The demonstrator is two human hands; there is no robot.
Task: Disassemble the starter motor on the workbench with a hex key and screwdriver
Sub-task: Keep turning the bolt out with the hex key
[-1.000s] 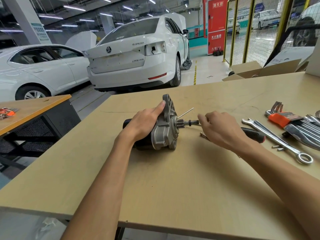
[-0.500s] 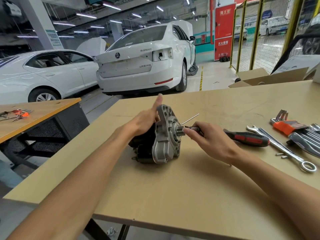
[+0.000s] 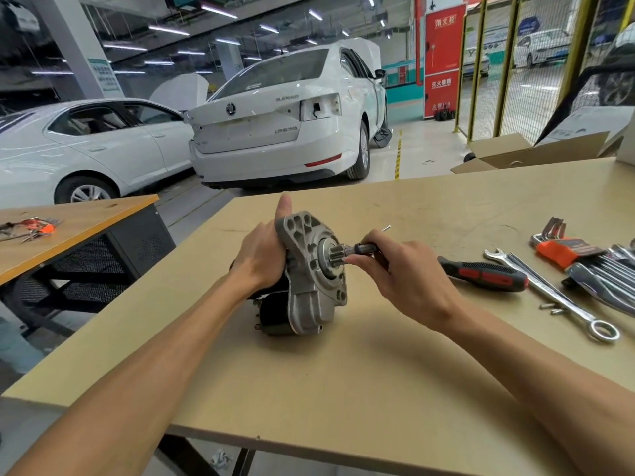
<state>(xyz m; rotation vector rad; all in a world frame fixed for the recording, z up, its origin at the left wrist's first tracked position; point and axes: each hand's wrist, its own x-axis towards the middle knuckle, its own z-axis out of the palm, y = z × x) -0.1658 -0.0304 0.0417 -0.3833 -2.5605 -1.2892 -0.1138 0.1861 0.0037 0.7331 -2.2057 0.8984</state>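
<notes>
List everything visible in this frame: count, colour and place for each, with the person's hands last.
starter motor: one, silver housing, black body, centre of workbench
workbench: one, tan top
screwdriver: one, black and red handle, lying right of the motor
combination wrenches: several, chrome, right side of bench
hex key set: one, orange holder, far right
small loose fasteners: a few, metallic, beside the wrench
second bench: one, tan, at left
cars: two white ones close behind the bench
cardboard box: one, brown, behind bench
left hand: grips the motor housing
right hand: pinches a dark tool at the pinion
</notes>
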